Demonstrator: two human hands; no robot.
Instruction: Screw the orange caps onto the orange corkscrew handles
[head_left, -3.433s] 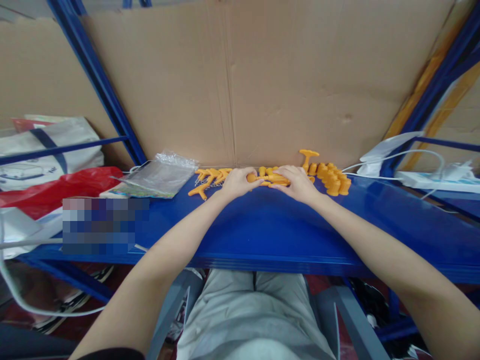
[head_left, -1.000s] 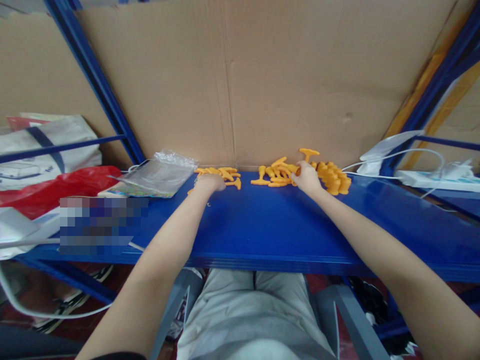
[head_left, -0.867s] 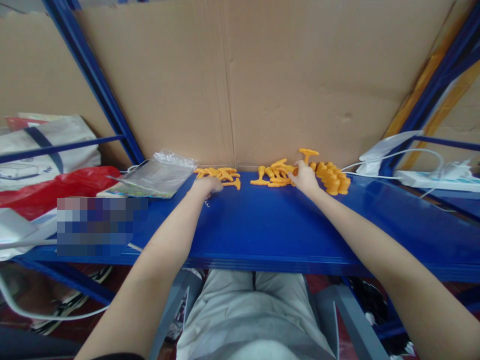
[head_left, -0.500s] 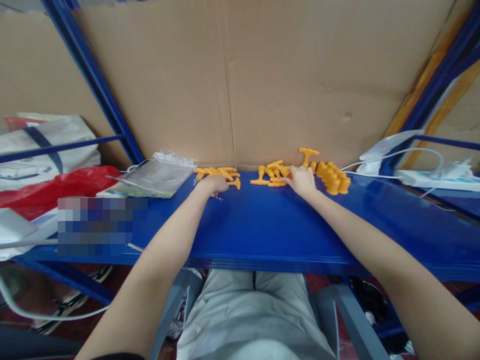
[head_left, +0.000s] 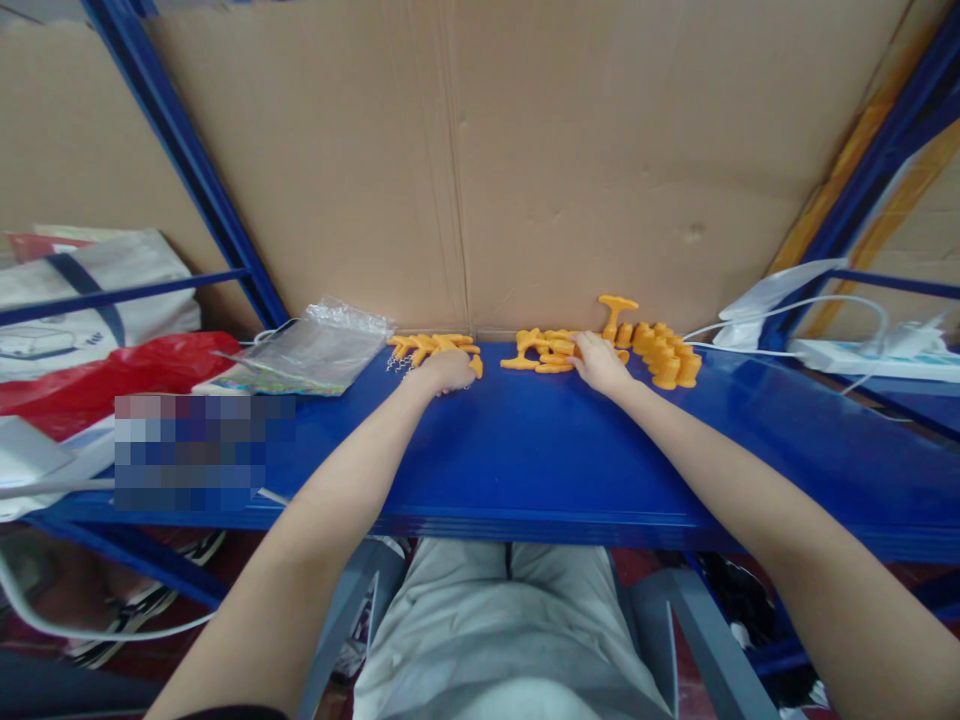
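Note:
My left hand (head_left: 448, 370) lies knuckles-up on the blue shelf (head_left: 525, 450), fingers curled over an orange piece (head_left: 475, 365) whose end pokes out beside them. Just behind it are a pile of orange Y-shaped pieces (head_left: 424, 345) and small metal chains (head_left: 397, 362). My right hand (head_left: 598, 362) reaches into the middle pile of orange T-shaped pieces (head_left: 541, 350); its fingertips are in among them, and I cannot tell whether they pinch one. To its right are a cluster of orange plugs (head_left: 666, 358) and one upright T-piece (head_left: 616, 310).
A cardboard sheet (head_left: 480, 160) closes the back of the shelf. A clear plastic bag (head_left: 322, 345) and a red bag (head_left: 112, 378) lie at the left. A white power strip (head_left: 862, 358) with cables sits at the right. My lap is below the shelf's front edge.
My hands, together at the middle pile 3.4 s ago, moved apart. Over the last second the left hand slid right onto the orange piece. The right hand shifted slightly left into the T-piece pile.

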